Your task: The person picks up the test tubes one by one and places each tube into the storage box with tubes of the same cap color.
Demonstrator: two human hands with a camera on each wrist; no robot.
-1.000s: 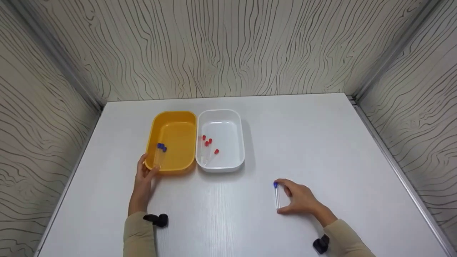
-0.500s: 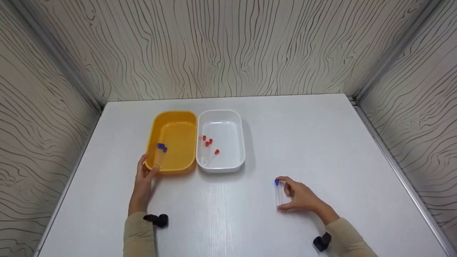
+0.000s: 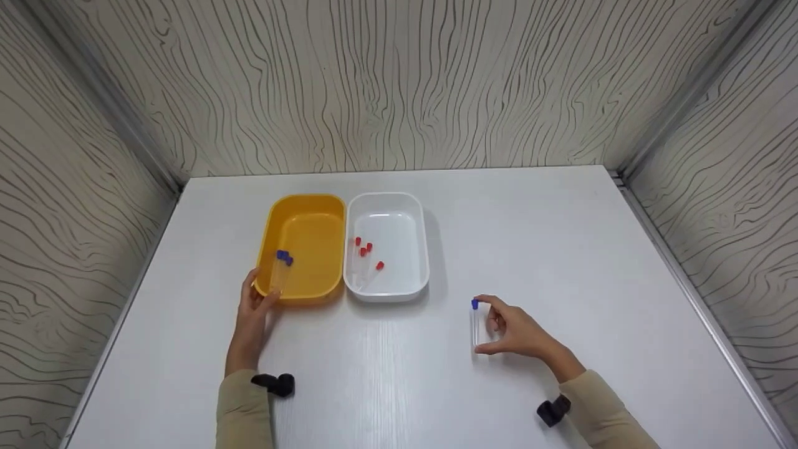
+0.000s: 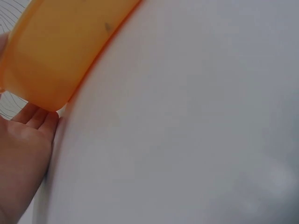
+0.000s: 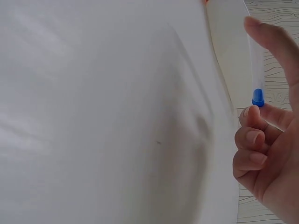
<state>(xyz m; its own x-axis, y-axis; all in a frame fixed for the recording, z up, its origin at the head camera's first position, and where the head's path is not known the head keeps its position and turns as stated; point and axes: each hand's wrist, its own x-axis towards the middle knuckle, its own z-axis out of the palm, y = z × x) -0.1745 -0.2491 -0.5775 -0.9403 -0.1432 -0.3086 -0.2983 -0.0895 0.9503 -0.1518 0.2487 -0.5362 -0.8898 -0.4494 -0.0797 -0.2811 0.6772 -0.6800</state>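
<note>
My right hand (image 3: 522,333) holds a clear test tube with a blue cap (image 3: 474,304) lengthwise, thumb at its bottom and index finger at the cap. In the right wrist view the blue cap (image 5: 258,97) points down, and the other fingers are curled beside it. My left hand (image 3: 251,317) grips the near left corner of a yellow tray (image 3: 315,234), thumb over the rim and fingers along the outer side. Several blue-capped test tubes (image 3: 285,257) lie inside that tray near my thumb. The left wrist view shows fingers (image 4: 39,119) under the tray's corner.
Right beside the yellow tray stands a white tray (image 3: 399,227) with several red-capped test tubes (image 3: 363,252) in its left part. Both sit on a white table (image 3: 530,237), enclosed by wood-patterned panels (image 3: 399,87) at the back and sides.
My right hand has moved away from me and slightly left, carrying the blue-capped test tube. My left hand stays on the yellow tray.
</note>
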